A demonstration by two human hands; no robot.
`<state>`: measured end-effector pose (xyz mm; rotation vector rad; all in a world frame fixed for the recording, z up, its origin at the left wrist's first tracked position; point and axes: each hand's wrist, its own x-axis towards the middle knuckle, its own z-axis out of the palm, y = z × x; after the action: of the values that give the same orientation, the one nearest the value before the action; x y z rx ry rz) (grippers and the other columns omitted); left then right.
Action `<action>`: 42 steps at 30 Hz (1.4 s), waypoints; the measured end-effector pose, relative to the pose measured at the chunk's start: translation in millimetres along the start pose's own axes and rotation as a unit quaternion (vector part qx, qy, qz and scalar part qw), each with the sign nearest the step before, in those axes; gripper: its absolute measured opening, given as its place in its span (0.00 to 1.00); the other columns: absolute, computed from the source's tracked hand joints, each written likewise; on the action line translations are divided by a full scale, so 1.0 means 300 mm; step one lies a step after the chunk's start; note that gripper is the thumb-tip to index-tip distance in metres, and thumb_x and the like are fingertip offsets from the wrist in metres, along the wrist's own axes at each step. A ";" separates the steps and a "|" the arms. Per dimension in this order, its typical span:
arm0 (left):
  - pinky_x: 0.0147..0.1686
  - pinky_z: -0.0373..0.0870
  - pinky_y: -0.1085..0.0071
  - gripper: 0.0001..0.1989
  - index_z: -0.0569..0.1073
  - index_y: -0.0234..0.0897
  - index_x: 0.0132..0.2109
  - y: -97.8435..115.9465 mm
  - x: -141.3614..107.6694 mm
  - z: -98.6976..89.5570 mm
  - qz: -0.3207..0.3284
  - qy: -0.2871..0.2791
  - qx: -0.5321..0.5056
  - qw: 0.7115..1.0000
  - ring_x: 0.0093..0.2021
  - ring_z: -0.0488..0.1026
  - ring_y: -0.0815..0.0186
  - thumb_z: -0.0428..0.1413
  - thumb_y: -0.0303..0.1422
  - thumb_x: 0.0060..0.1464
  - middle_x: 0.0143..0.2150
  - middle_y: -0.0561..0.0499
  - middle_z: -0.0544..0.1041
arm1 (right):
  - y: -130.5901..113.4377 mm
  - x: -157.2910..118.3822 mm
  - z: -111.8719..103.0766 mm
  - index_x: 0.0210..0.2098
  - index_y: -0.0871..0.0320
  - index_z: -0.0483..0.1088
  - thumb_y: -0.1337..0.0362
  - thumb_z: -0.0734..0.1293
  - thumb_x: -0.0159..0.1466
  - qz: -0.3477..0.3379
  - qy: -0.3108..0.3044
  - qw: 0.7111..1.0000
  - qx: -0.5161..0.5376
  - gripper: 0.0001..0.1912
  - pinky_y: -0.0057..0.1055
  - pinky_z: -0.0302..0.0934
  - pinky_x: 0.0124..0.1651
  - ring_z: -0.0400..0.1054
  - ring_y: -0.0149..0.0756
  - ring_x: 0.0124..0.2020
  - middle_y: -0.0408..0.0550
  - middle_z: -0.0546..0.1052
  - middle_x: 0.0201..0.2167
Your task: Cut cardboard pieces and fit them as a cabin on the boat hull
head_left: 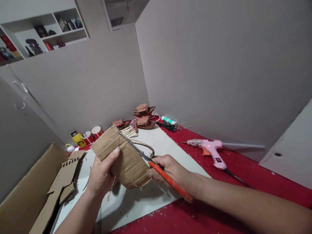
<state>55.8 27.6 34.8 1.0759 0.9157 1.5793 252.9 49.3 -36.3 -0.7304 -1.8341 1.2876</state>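
My left hand (103, 172) grips a piece of brown cardboard (129, 162) with a rounded lower edge, thumb on top and fingers hidden behind. In my right hand (168, 170) is a pair of scissors (168, 180) with orange-red handles. Their dark blades lie along the cardboard's upper right edge, pointing to its far corner. A thin curved cardboard strip (146, 145) arches beside the blades. Both hands are above a white board (168, 148) on the red tabletop.
A pink glue gun (212, 149) lies at right with its cord. Several small brown model boats (144, 122) and a glue tube (169, 121) stand at the back. At left are cardboard scraps (64, 177), a large cardboard panel (31, 185), a yellow bottle (78, 139) and paper cups (97, 131).
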 end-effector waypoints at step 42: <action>0.44 0.79 0.65 0.06 0.79 0.34 0.35 0.123 0.120 -0.094 0.004 0.173 -0.031 0.984 0.40 0.80 0.57 0.62 0.31 0.48 0.30 0.51 0.82 | 0.039 0.080 -0.100 0.28 0.61 0.75 0.47 0.62 0.62 0.161 -0.009 0.833 -0.530 0.23 0.35 0.58 0.29 0.73 0.49 0.30 0.62 0.79 0.29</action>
<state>13.5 52.1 67.1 0.7727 1.0829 1.8247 265.2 87.6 -35.2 -1.6523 -2.4653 0.3092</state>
